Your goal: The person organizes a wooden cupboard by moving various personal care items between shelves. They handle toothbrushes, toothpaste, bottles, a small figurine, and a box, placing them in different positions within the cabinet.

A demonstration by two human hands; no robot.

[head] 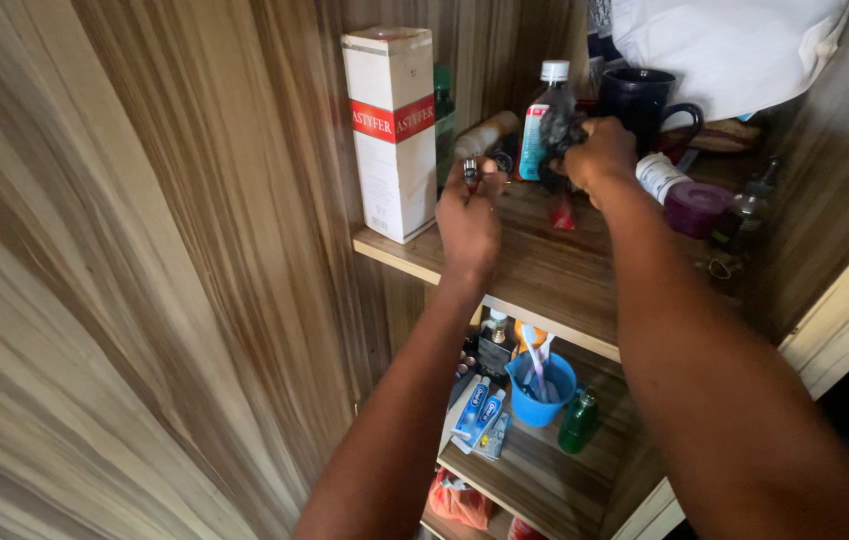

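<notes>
- The left hand (469, 215) is raised over the upper shelf (535, 270), its fingers pinched shut around a small metallic object (471, 172) that pokes up between the fingertips; what the object is cannot be told.
- The right hand (600, 155) is closed around a dark, fuzzy clump (559, 128), held just in front of a clear bottle; what kind of thing the clump is cannot be told.
- Both held things hang above the middle of the upper shelf, near each other but apart.
- The shelf is brown wood-grain board, set in a cupboard whose left wall and back panel carry the same streaked brown and cream veneer.
- At the shelf's left end stands a tall white carton (392, 130) with a red band across its middle.
- Behind it is a green bottle (444, 110); to its right stands the clear bottle (543, 120) with a white cap and a blue label.
- Far right on the shelf stand a dark blue mug (645, 105), a white tub with a purple lid (685, 198) lying on its side, and a small glass bottle (750, 205).
- A white cloth (735, 45) hangs over the far right top.
- On the lower shelf (545, 480) sit a blue cup (542, 395) holding toothbrushes, two blue and white tubes (478, 412), and a small green bottle (579, 422).
- Below that, an orange bag (458, 500) shows at the bottom edge.
</notes>
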